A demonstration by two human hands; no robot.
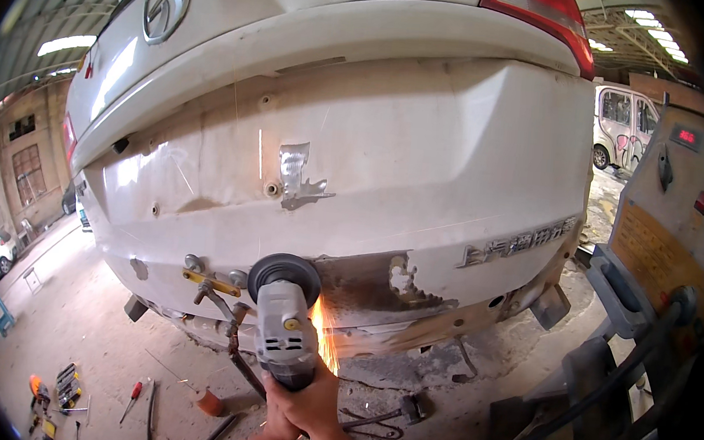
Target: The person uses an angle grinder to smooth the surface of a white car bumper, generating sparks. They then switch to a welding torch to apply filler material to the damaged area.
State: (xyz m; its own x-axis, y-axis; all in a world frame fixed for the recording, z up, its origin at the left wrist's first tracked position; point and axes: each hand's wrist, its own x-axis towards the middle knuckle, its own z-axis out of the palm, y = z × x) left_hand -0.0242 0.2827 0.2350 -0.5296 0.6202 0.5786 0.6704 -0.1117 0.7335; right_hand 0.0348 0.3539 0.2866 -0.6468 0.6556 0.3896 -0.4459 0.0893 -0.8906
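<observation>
An angle grinder (286,326) with a grey body is held upright before the rear of a white car. Its dark round disc (284,278) is against the lower rear panel (380,284), and orange sparks (324,338) stream down on its right. My right hand (321,401) is closed round the grinder's dark back end. Just below and to the left, my left hand (280,419) is wrapped about the same end, its fingers partly hidden. Right of the disc, the paint is ground down to dark metal with a ragged-edged patch. A brass-coloured clamp bar (211,282) sits on the panel's left.
A cable (249,376) hangs from the clamp. To the right stands a machine cabinet (659,211) with a red display and thick cables. Screwdrivers (132,397), an orange-ended tool (38,390) and a hammer-like tool (410,408) lie on the floor (110,346). A blue stool (1,315) stands left.
</observation>
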